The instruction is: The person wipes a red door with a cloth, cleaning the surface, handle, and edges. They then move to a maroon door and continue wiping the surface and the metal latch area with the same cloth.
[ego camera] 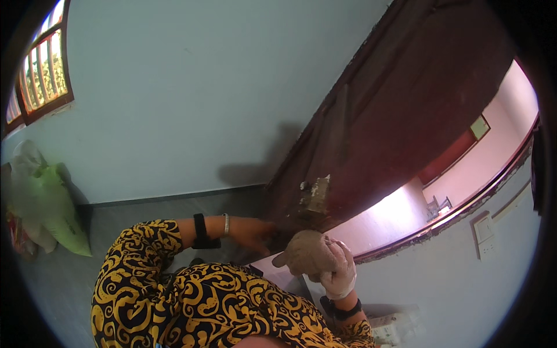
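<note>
My right hand (341,267), in a thin pale glove, is closed around a bunched brown cloth (309,254) at the lower middle. Just above the cloth is a metal door lock (317,195) with a round knob, spotted with white, on a dark red wooden door (391,108). My left hand (252,234) is bare, wears a bracelet at the wrist, and reaches toward the door's edge, left of the cloth. Its fingers are apart and partly in shadow; whether they touch the door cannot be told.
Filled sacks (65,213) stand on the grey floor at the left, below a barred window (45,71). A pale wall (187,95) meets the door. Right of the doorway, a light switch (483,230) is on the wall. A pale packaged item (387,328) lies at the lower right.
</note>
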